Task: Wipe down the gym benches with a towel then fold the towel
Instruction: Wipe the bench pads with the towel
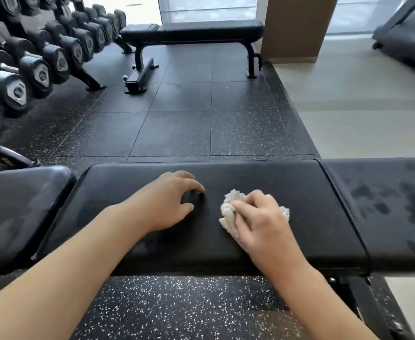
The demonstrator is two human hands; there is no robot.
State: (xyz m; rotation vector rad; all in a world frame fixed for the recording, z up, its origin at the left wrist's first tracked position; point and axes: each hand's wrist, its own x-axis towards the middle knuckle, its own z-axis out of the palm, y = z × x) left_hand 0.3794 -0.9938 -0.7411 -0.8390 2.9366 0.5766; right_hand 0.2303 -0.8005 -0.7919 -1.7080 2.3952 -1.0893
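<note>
Wiping in progress: right hand [262, 217] grips bunched white towel [228, 212], pressing it on middle pad of near gym bench [299, 192], roughly mid-pad. Left hand [169, 200] rests beside it, fingers loosely curled, holding nothing. Right-end pad [385, 200] shows streaky marks, likely damp or unwiped. Far bench [191, 30] near dumbbell rack [29, 57] probably still pending. Folding not begun.

One wide-angle head-worn view looks forward and steeply down from close above the near bench [299, 192], both forearms entering from the bottom edge. Farther off (lines bend toward the edges), it takes in a dumbbell rack [37, 57] at left and a second bench [191, 31].
</note>
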